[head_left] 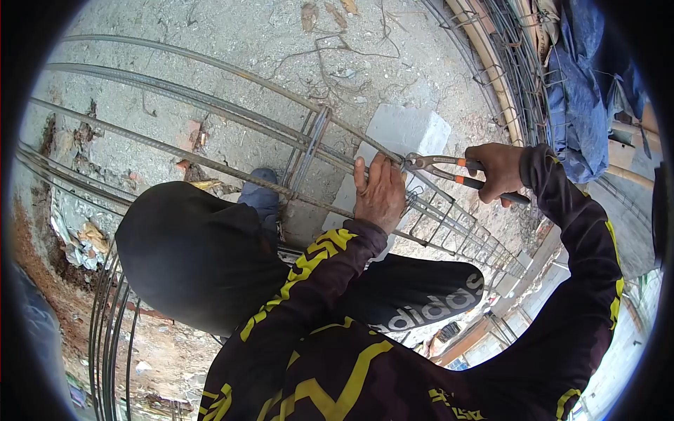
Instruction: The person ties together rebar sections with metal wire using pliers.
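Right hand (500, 172) gripping orange-handled pincers (439, 167), fingers closed round handles, jaws biting at tie on top rebar (232, 112), centre-right of frame. Left hand (379, 193) lying flat, fingers extended, steadying rebar cage (449, 217). Stirrups right of hand looking already set; one stirrup (309, 151) upper-centre sitting alone, long stretch leftward bare.
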`<state>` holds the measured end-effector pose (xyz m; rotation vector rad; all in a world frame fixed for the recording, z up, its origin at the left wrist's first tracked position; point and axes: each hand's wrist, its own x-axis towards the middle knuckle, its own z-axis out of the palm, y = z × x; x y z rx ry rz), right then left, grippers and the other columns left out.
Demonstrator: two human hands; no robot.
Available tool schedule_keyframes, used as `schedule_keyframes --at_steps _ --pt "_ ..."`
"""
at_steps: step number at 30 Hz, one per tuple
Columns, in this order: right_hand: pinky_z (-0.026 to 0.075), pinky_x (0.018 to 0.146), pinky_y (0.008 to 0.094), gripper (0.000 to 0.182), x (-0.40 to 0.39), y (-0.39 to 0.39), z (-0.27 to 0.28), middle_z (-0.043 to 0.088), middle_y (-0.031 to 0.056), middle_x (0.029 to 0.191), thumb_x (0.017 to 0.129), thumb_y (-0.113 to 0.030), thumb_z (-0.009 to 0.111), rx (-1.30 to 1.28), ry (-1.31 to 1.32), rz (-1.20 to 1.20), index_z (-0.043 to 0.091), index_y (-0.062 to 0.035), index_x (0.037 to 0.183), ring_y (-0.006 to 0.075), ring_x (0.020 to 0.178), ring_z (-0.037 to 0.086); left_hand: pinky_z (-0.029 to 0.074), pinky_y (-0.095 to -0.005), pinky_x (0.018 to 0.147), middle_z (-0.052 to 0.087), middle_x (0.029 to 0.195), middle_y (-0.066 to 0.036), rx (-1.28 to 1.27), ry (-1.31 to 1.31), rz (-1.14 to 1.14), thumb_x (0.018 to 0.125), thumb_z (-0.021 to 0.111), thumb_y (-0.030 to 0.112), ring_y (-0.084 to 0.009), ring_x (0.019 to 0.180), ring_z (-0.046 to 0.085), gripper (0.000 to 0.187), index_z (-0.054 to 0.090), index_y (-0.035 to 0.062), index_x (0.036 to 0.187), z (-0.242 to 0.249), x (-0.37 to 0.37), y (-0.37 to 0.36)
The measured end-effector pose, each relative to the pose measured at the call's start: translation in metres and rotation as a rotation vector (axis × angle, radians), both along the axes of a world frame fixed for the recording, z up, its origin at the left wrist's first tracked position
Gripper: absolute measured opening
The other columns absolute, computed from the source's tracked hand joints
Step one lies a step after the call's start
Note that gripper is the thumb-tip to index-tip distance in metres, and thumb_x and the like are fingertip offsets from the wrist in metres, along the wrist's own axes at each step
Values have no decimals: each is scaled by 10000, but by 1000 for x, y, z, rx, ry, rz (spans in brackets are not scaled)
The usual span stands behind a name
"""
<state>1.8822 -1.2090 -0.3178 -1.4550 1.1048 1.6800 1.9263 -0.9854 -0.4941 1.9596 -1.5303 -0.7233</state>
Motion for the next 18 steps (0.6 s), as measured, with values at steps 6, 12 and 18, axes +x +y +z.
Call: schedule_keyframes --at_steps 6,12,18 --pt "462 849 430 525 -41 17 13 569 87 1110 710 -122 703 -556 -803 1141 534 -24 1197 241 939 560 61 -585 1138 601 1137 -108 16 59 21 937 567 192 -263 1281 441 266 618 -17 1093 1 -2 1" --pt "495 772 476 430 -81 7 -14 637 163 958 776 -137 656 -249 -528 610 560 -15 1177 354 829 638 66 -588 1137 602 1143 -113 -5 12 11 930 576 191 -264 1279 442 268 623 -23 1085 0 -2 3" --pt "478 690 469 365 -63 28 -2 614 209 711 951 -354 623 -90 -341 100 616 10 976 374 708 628 73 -590 1137 607 1138 -118 4 32 22 923 590 202 -265 1276 444 274 632 -19 1079 -2 -3 2"
